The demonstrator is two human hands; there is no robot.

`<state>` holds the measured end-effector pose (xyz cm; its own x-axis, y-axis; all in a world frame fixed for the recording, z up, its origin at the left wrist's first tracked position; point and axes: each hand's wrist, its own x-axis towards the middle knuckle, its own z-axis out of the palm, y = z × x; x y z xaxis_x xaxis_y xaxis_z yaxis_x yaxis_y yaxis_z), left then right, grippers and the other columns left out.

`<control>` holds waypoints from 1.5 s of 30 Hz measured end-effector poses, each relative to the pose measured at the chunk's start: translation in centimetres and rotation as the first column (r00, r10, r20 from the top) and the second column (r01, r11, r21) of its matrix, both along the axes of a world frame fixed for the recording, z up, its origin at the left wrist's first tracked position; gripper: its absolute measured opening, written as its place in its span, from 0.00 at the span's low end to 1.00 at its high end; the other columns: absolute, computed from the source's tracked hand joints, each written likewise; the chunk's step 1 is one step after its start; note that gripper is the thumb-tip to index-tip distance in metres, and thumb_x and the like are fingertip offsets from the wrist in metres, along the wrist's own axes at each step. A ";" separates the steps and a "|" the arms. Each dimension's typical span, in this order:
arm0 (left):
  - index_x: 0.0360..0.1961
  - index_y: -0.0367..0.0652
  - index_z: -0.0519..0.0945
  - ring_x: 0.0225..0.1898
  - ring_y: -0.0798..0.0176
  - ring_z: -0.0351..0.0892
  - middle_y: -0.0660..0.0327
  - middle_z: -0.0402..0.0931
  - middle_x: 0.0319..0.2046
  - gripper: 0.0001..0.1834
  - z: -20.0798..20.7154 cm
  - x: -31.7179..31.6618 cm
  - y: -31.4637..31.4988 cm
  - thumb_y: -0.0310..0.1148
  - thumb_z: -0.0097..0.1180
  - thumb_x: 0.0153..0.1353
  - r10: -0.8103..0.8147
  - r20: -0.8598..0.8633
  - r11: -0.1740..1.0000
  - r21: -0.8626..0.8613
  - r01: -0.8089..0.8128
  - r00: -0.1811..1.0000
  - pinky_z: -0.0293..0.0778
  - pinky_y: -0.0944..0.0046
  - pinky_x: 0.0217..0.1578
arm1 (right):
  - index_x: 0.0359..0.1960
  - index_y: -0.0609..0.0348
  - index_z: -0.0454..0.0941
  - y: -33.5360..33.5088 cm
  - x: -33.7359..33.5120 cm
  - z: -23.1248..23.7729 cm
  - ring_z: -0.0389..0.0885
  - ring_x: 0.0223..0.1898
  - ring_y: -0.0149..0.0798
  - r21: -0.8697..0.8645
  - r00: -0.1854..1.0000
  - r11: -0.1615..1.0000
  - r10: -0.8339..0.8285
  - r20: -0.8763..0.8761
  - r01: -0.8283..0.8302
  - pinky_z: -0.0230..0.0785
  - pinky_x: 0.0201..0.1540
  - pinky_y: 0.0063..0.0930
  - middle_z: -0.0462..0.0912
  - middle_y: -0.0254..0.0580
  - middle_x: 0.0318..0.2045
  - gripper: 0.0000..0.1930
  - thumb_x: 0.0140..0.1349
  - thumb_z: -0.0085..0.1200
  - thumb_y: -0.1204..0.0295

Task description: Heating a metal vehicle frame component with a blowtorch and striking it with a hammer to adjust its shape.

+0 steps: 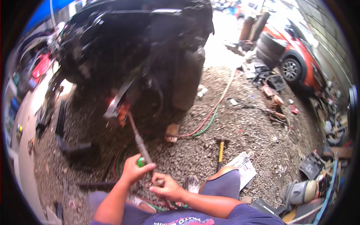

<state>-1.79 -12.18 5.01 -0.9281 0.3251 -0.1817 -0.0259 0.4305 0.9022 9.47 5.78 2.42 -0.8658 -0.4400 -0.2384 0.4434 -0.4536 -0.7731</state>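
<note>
While a black vehicle body (150, 41) fills the upper middle, a red car (312, 73) stands upper right. 2 lines, a red hose (203, 128) and a green hose (210, 125), curve over gravel (262, 157). Torch (143, 145) slants forward from both hands, tip by an orange glow (122, 113) at a metal strip (120, 96). Left hand (135, 169) wraps the torch; right hand (167, 186) curls round its rear end. Yellow-handled hammer (221, 150) lies to the right. Small green item (141, 162) at left hand, kind unclear.
</note>
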 end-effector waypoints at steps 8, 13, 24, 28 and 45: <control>0.34 0.42 0.84 0.30 0.74 0.79 0.69 0.82 0.28 0.18 0.5 0.3 0.4 0.43 0.80 0.56 -0.003 0.087 0.995 0.103 -0.006 0.996 0.75 0.68 0.33 | 0.38 0.50 0.68 0.5 0.1 1.6 0.69 0.22 0.21 0.034 0.999 0.999 -0.001 -0.047 0.003 0.61 0.25 0.23 0.73 0.23 0.23 0.13 0.73 0.64 0.71; 0.35 0.42 0.85 0.31 0.74 0.81 0.68 0.84 0.29 0.18 0.6 0.4 0.4 0.42 0.81 0.56 0.002 0.102 0.992 0.122 -0.015 0.995 0.77 0.67 0.34 | 0.38 0.51 0.68 0.4 0.3 1.1 0.71 0.22 0.22 -0.005 0.999 1.000 -0.011 -0.032 0.011 0.63 0.24 0.23 0.74 0.24 0.23 0.13 0.73 0.64 0.72; 0.34 0.41 0.86 0.30 0.75 0.79 0.68 0.83 0.28 0.20 0.5 0.1 0.3 0.46 0.80 0.57 -0.051 0.000 0.999 0.008 0.051 0.999 0.75 0.66 0.33 | 0.41 0.52 0.70 0.4 0.3 1.0 0.74 0.24 0.21 -0.021 0.996 0.999 -0.039 0.080 0.041 0.65 0.24 0.21 0.90 0.40 0.44 0.12 0.72 0.63 0.79; 0.35 0.41 0.86 0.30 0.76 0.77 0.69 0.83 0.27 0.20 -0.9 0.0 -0.6 0.45 0.82 0.56 -0.007 0.047 0.998 0.062 0.004 0.999 0.76 0.66 0.33 | 0.40 0.53 0.70 -0.1 0.1 1.8 0.79 0.27 0.23 0.028 0.997 0.999 -0.030 0.076 0.028 0.75 0.28 0.24 0.89 0.42 0.46 0.12 0.71 0.64 0.80; 0.32 0.40 0.85 0.29 0.76 0.73 0.68 0.79 0.23 0.28 0.7 0.5 -0.7 0.55 0.84 0.51 -0.011 0.004 0.998 0.061 0.011 1.000 0.73 0.64 0.31 | 0.38 0.53 0.66 -0.5 0.8 2.2 0.84 0.26 0.32 0.070 0.996 0.996 -0.065 0.055 0.061 0.81 0.28 0.29 0.86 0.58 0.48 0.14 0.68 0.61 0.83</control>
